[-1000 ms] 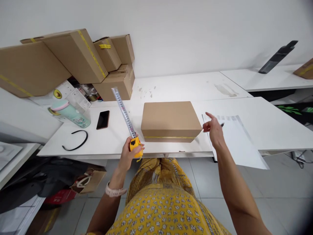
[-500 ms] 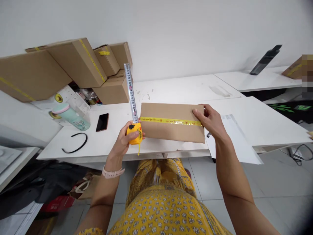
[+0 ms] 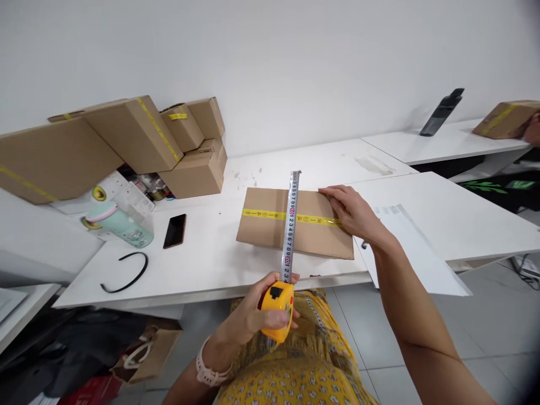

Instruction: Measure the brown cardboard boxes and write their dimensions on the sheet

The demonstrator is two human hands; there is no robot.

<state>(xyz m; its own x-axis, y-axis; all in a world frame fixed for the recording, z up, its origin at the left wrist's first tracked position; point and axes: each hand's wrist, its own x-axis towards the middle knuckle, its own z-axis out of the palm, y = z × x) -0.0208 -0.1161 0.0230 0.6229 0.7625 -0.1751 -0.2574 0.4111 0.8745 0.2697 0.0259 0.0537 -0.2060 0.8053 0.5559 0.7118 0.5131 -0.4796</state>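
Note:
My left hand is closed around a yellow tape measure just off the table's front edge. Its metal blade is drawn out and runs away from me over the cardboard box, with the tip past the box's far edge. Yellow printed tape crosses the box lengthwise, and the blade lies across that strip. At the box's right end, my right hand grips it, fingers over the top far corner; part of the hand's hold is hidden.
Stacked cardboard boxes stand at the back left. Nearer are a mint tumbler, a phone and a black headband. Paper sheets overhang the front edge at right. Beyond stands a dark bottle; another person's hand touches a box.
My left hand has carried the tape measure right and toward me, bringing the blade from beside the box to across it. My right hand has shifted slightly along the box's far edge.

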